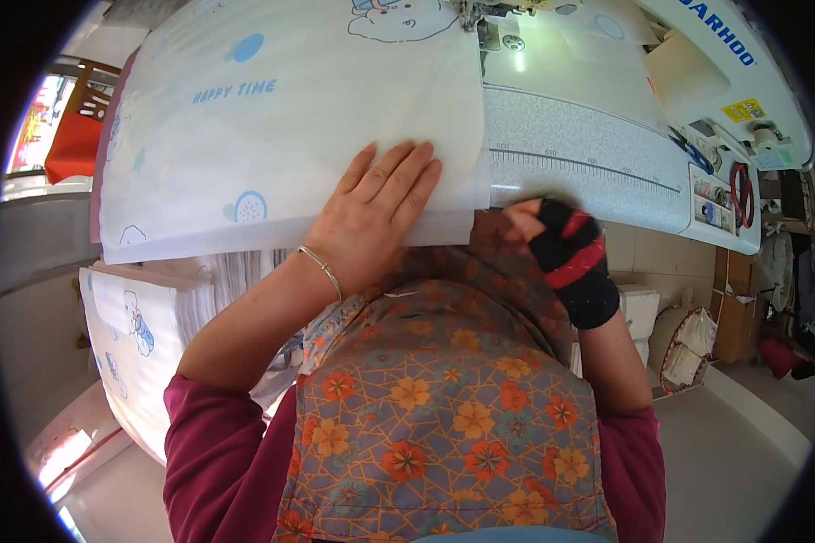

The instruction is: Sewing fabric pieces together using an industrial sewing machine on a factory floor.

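Observation:
My left hand (385,199) lies flat on a white printed fabric sheet (308,136), its fingers stretched out near the sheet's right edge. Blue drawings decorate this fabric, and it spreads over the sewing table's left side. In a black and red fingerless glove, my right hand (566,253) hovers by the table's front edge, to the right of the fabric. Its fingers look bent but are smeared by motion, so whether they hold anything does not show. Beyond my hands, at the fabric's far right corner, is the presser foot area (484,32) of a sewing machine.
The machine's white body (697,81) rises at the far right above a table with a printed ruler (589,163). Blue-handled scissors (693,149) and a small parts tray (714,199) sit at its right end. A stack of folded fabric (145,317) stands below left.

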The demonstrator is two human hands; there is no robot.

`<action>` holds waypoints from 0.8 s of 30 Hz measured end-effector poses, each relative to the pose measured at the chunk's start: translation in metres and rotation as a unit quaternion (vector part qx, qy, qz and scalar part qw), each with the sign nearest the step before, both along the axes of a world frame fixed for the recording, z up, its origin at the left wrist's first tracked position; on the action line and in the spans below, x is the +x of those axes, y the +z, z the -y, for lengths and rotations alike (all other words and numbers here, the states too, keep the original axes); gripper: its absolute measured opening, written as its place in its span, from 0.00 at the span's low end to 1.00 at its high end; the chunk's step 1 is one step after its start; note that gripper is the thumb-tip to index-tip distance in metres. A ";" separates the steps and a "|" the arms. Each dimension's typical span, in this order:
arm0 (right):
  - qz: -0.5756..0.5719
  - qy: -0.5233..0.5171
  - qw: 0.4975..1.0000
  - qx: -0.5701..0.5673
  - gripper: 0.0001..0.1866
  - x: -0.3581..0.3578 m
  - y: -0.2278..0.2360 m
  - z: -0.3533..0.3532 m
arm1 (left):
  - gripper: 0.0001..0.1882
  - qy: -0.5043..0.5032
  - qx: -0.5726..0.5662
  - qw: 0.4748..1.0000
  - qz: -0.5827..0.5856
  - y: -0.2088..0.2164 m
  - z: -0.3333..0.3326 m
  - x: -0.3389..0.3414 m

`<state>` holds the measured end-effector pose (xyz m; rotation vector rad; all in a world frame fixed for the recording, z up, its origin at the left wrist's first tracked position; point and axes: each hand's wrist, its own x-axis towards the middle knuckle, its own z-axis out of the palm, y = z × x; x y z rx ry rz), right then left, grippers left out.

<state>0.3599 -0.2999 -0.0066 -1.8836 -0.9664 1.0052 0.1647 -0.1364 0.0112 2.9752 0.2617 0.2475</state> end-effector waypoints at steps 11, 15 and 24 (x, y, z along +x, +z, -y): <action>0.456 0.228 0.812 0.283 0.26 -0.001 -0.002 -0.058 | 0.26 -0.003 0.034 0.995 0.091 -0.006 -0.007 -0.017; 0.485 0.173 0.802 0.303 0.21 -0.004 -0.006 -0.051 | 0.30 0.133 0.111 0.980 0.100 -0.011 -0.048 -0.082; 0.457 0.195 0.815 0.299 0.25 0.009 -0.008 -0.073 | 0.31 0.235 0.149 0.955 0.103 -0.006 -0.124 -0.168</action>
